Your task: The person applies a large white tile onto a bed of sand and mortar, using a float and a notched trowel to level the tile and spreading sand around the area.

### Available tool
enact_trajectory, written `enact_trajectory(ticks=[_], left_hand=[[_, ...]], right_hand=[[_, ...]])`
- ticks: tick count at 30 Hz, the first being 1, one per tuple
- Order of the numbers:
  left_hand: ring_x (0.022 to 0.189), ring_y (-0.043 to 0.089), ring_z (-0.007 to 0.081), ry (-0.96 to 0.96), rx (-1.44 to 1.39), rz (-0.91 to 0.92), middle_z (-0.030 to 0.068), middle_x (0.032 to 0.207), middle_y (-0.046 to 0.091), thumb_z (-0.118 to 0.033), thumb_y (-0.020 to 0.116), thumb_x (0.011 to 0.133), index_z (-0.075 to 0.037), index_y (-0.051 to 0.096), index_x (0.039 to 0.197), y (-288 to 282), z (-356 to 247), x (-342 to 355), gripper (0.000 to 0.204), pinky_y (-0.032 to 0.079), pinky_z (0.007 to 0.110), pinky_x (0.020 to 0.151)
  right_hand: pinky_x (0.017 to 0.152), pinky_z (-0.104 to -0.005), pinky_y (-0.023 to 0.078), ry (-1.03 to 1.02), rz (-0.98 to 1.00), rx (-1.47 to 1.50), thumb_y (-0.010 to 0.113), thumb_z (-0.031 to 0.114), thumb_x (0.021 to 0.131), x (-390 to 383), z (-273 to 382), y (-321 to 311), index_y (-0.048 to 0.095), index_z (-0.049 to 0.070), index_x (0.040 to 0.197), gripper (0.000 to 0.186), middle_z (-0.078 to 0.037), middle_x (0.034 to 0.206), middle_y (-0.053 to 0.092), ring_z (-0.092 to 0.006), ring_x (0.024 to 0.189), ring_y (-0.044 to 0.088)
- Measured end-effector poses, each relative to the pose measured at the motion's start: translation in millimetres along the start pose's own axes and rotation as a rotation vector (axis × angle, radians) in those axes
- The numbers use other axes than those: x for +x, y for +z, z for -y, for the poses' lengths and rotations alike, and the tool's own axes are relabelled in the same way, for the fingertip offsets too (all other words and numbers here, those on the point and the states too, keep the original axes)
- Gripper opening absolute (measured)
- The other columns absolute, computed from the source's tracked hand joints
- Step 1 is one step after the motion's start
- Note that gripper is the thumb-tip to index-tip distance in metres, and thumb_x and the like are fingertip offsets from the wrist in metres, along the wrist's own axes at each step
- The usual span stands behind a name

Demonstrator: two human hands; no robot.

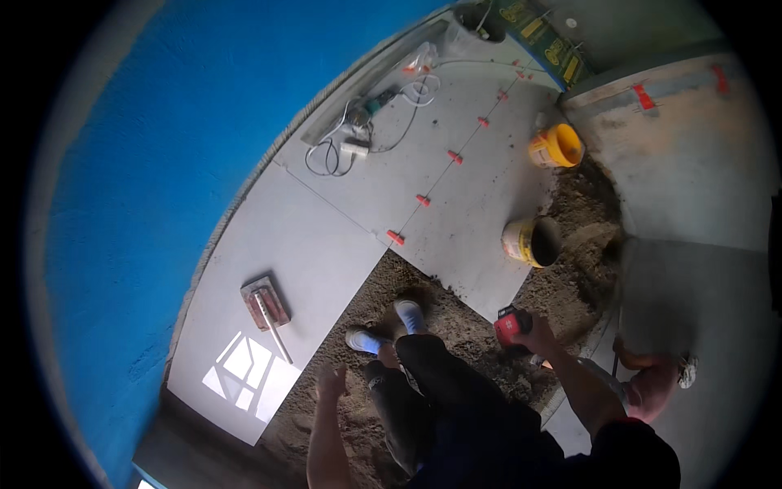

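My right hand [536, 332] grips a red-and-black handheld tool [511, 326] over the sandy mortar bed, close to the corner of a laid tile. The tool's exact kind is not clear. Lower left, my left hand [330, 381] hangs above the sand with its fingers loosely apart and nothing visible in it. Between the hands, my feet in light shoes [410, 314] stand on the brown sand [383, 285]. Large pale grey tiles [326, 244] border the sand. On the left tile lies a reddish rectangular float [273, 303] with a pale stick [273, 326] across it.
Red levelling wedges [422, 200] line a tile joint. Two yellow buckets [562, 147] [521, 240] stand by the sand heap [582, 244]. A corded tool [358, 118] and cables lie near the blue wall [187, 106]. Another person [652, 383] bends down at the right.
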State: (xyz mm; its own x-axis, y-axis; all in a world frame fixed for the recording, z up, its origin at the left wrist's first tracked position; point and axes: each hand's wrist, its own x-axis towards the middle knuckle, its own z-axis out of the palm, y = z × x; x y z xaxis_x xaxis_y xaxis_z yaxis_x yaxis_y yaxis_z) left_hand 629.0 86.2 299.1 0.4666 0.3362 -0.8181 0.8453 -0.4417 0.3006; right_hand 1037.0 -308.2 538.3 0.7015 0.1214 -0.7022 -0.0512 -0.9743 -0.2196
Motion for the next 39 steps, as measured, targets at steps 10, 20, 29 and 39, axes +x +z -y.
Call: enact_trajectory(ticks=[10, 20, 29, 39], left_hand=[[0.15, 0.012, 0.0363, 0.294, 0.324, -0.407, 0.0237, 0.159, 0.018, -0.054, 0.053, 0.094, 0.005, 0.021, 0.151, -26, -84, 318, 0.088, 0.014, 0.048, 0.121], [0.15, 0.001, 0.039, 0.298, 0.471, -0.819, 0.0256, 0.161, 0.005, -0.069, 0.043, 0.092, 0.007, 0.009, 0.153, -36, -236, 612, 0.103, 0.005, 0.048, 0.122], [0.15, 0.003, 0.0405, 0.697, 0.124, -0.546, 0.0284, 0.16, 0.007, -0.054, 0.045, 0.095, 0.009, 0.01, 0.152, 99, -372, 580, 0.092, 0.002, 0.048, 0.122], [0.15, 0.01, 0.0362, 1.285, 0.105, -0.017, 0.0231, 0.16, 0.015, -0.039, 0.053, 0.096, 0.003, 0.027, 0.15, 163, -307, 487, 0.074, 0.01, 0.048, 0.121]], right_hand=[[0.081, -0.0389, 0.052, -0.18, 0.004, 0.157, 0.079, 0.035, 0.077, 126, 9, 154, 0.068, 0.007, 0.11, 0.044, -0.011, 0.095, 0.07, -0.0248, 0.088, 0.068], [0.082, -0.0387, 0.05, -0.175, -0.091, 0.418, 0.072, 0.034, 0.078, 264, -58, 234, 0.067, 0.005, 0.103, 0.039, -0.009, 0.098, 0.069, -0.0232, 0.092, 0.067], [0.09, -0.0334, 0.045, -0.072, -0.52, 0.688, 0.086, 0.024, 0.066, 334, -115, 282, 0.045, 0.006, 0.138, 0.084, -0.004, 0.123, 0.056, -0.0167, 0.112, 0.053], [0.099, -0.0365, 0.048, -0.53, -0.462, 0.534, 0.08, 0.014, 0.071, 368, 33, 238, 0.04, 0.007, 0.145, 0.085, -0.008, 0.138, 0.049, -0.0218, 0.127, 0.049]])
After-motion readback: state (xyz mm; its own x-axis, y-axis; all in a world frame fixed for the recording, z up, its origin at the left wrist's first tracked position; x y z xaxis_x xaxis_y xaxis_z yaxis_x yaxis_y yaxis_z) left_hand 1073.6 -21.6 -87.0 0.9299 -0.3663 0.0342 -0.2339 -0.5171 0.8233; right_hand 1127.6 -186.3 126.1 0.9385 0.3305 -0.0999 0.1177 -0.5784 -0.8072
